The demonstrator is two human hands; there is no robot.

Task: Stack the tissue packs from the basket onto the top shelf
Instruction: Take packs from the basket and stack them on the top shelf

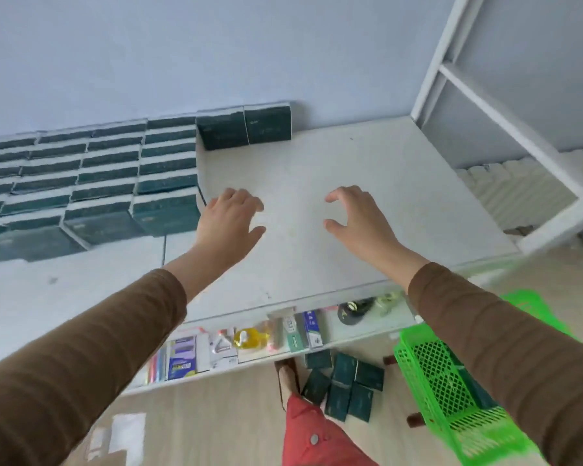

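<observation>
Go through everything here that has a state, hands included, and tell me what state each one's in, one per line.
Left hand: open, holding nothing, above the top shelf.
Right hand: fingers loosely curled, holding nothing.
Stacked tissue packs: piled in rows on the shelf's left side.
Two packs: standing against the wall.
Loose packs: lying scattered on the floor.
Green basket: tilted, some packs still inside.

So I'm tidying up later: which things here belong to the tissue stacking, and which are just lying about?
For the job: tissue packs on the top shelf, loose packs on the floor, green basket, top shelf.

Lying about: packaged goods on the lower shelf, side rack.
</observation>
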